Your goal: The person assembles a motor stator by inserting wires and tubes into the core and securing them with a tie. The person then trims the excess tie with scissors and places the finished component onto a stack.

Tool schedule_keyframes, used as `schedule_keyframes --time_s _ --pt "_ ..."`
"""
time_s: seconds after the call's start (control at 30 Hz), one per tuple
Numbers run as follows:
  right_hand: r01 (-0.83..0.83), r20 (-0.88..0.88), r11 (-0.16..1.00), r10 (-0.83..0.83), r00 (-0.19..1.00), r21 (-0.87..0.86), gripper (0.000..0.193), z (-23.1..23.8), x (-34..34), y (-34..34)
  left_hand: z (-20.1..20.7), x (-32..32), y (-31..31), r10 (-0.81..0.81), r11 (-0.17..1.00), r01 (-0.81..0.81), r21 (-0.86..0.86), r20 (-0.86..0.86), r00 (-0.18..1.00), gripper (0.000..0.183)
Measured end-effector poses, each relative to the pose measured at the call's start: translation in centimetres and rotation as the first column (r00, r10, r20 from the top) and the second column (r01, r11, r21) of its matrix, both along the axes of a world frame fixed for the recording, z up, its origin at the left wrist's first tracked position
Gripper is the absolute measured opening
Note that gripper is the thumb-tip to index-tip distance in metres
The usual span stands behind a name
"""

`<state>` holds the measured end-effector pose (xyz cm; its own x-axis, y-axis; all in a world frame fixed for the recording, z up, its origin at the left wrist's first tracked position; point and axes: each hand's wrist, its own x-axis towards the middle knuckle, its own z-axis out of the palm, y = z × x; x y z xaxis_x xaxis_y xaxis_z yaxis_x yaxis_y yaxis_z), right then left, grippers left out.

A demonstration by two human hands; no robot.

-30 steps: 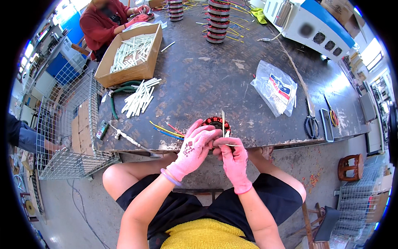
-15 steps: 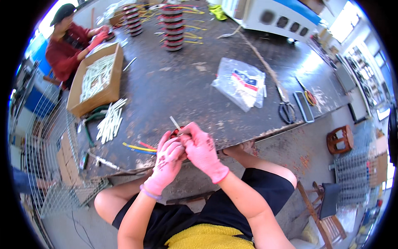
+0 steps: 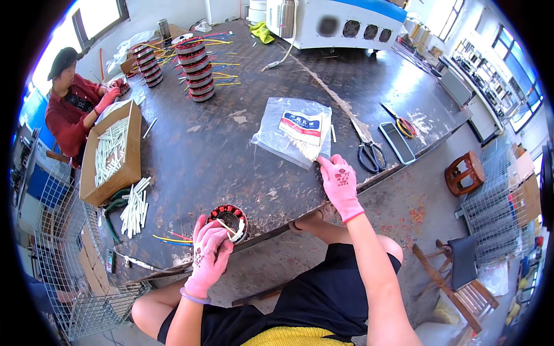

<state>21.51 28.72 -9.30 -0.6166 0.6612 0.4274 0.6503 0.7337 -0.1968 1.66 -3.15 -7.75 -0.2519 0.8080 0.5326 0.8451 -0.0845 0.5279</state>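
Dark workbench [image 3: 190,167]: left hand [image 3: 209,254] clasps the red-wound stator [image 3: 229,219]; right hand [image 3: 339,183], earlier beside it, now touches the plastic bag [image 3: 293,131], fingers spread.

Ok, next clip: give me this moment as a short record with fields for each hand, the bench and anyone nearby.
left hand: pink-gloved left hand holds the round wound coil part at the table's near edge
right hand: pink-gloved right hand reaches to the clear plastic bag, fingertips at its near edge
bench: dark worktable with scissors, a phone, a cardboard box of white sleeves
nearby: a person in red seated at the far left
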Motion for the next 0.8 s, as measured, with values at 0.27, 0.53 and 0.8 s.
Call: schedule_keyframes --time_s 0.27,0.53,0.8 --pt "-0.14 0.249 0.987 0.156 0.956 -0.08 0.041 2.0 -1.5 1.8 0.0 0.0 -0.1 0.0 1.0 0.0 -0.008 -0.013 1.0 0.026" --pt "-0.246 0.214 0.962 0.267 0.94 -0.121 0.032 1.8 -0.6 2.2 -0.1 0.1 -0.1 0.001 1.0 -0.001 0.007 -0.018 1.0 0.029" --pt "-0.22 0.271 0.969 0.243 0.931 -0.114 0.042 2.5 -0.4 1.1 0.1 0.3 -0.1 0.011 1.0 -0.011 0.003 -0.017 1.0 0.029"
